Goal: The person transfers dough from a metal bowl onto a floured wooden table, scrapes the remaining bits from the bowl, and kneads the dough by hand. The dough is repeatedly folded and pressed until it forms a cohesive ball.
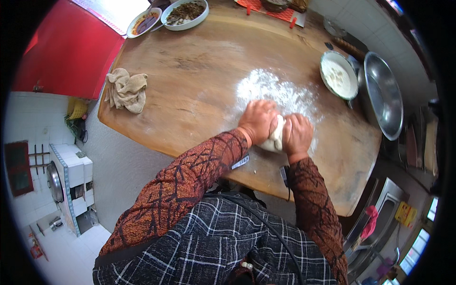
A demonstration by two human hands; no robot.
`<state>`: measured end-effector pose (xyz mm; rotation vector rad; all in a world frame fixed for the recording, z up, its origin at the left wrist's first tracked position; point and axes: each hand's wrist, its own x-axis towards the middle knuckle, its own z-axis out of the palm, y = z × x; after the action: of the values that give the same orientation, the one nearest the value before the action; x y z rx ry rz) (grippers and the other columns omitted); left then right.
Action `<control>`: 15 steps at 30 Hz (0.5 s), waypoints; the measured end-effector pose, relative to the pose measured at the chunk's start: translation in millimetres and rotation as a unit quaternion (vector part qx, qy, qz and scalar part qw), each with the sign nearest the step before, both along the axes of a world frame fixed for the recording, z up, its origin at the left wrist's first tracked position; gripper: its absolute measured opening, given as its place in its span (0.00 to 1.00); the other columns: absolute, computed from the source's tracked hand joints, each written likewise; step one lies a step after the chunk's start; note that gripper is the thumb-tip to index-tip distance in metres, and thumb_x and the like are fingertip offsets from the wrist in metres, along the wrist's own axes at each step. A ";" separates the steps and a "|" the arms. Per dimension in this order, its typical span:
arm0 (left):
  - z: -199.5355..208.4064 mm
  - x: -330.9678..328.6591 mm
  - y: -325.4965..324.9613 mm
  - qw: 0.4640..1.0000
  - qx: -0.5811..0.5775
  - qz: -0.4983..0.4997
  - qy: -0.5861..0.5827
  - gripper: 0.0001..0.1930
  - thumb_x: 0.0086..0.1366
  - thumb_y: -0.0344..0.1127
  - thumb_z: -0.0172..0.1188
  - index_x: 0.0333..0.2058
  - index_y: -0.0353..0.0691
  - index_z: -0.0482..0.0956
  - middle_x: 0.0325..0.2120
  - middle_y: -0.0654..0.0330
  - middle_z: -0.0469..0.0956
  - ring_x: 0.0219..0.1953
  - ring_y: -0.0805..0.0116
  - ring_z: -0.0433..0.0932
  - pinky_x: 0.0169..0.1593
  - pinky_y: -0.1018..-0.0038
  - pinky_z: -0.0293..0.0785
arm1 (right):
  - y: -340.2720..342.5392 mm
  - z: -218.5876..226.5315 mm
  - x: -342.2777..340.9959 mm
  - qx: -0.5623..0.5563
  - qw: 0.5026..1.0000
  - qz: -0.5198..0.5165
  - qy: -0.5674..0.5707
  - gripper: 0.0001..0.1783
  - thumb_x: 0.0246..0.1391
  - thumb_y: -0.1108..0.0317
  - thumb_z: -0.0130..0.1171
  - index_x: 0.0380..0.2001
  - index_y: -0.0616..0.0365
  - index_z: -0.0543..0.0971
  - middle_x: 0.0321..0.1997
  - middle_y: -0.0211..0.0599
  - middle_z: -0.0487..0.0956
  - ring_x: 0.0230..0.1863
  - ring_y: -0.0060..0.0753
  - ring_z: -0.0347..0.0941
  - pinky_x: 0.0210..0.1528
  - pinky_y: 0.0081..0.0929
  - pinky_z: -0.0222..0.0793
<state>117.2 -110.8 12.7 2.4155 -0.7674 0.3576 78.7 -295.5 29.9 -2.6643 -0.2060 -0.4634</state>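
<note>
A lump of pale dough (pixel 276 137) lies on a big round wooden table (pixel 199 95), at the near edge of a patch of scattered white flour (pixel 275 92). My left hand (pixel 258 121) presses down on the dough from its left side. On the dough's right side my right hand (pixel 297 134) presses too, fingers curled over it. Most of the dough is hidden under both hands. Patterned brown-red sleeves cover my forearms.
A crumpled beige cloth (pixel 126 89) lies at the table's left edge. Two bowls of food (pixel 184 13) stand at the far side. A white bowl holding flour (pixel 338 74) and a large empty metal basin (pixel 383 95) sit at the right. A red cabinet (pixel 71 52) stands left.
</note>
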 end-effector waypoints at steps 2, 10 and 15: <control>2.0 -1.2 -6.0 0.996 0.025 0.052 -0.064 0.17 0.71 0.44 0.53 0.50 0.49 0.87 0.56 0.54 0.80 0.62 0.52 0.73 0.69 0.50 0.62 | 3.2 -1.3 5.0 -0.009 0.999 -0.045 -0.024 0.12 0.64 0.58 0.55 0.38 0.48 0.85 0.46 0.31 0.84 0.50 0.44 0.78 0.54 0.44 0.69; 40.8 -19.1 31.8 0.990 0.052 -0.087 0.097 0.16 0.70 0.45 0.55 0.45 0.49 0.89 0.41 0.57 0.86 0.47 0.52 0.82 0.54 0.57 0.78 | 7.4 37.7 -48.4 -0.116 0.987 -0.005 0.115 0.14 0.63 0.57 0.58 0.34 0.52 0.86 0.41 0.44 0.87 0.45 0.50 0.81 0.45 0.49 0.73; 36.3 -71.4 45.2 0.989 0.056 -0.112 0.079 0.17 0.68 0.46 0.59 0.48 0.44 0.88 0.52 0.53 0.83 0.54 0.48 0.79 0.59 0.52 0.73 | 44.6 34.3 -115.3 -0.076 0.996 -0.025 0.044 0.20 0.61 0.53 0.62 0.52 0.50 0.84 0.55 0.37 0.82 0.58 0.45 0.74 0.62 0.49 0.63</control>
<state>45.8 -65.6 49.0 2.3946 -0.9968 0.0348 -36.6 -250.9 64.2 -2.8372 -0.1544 -0.3573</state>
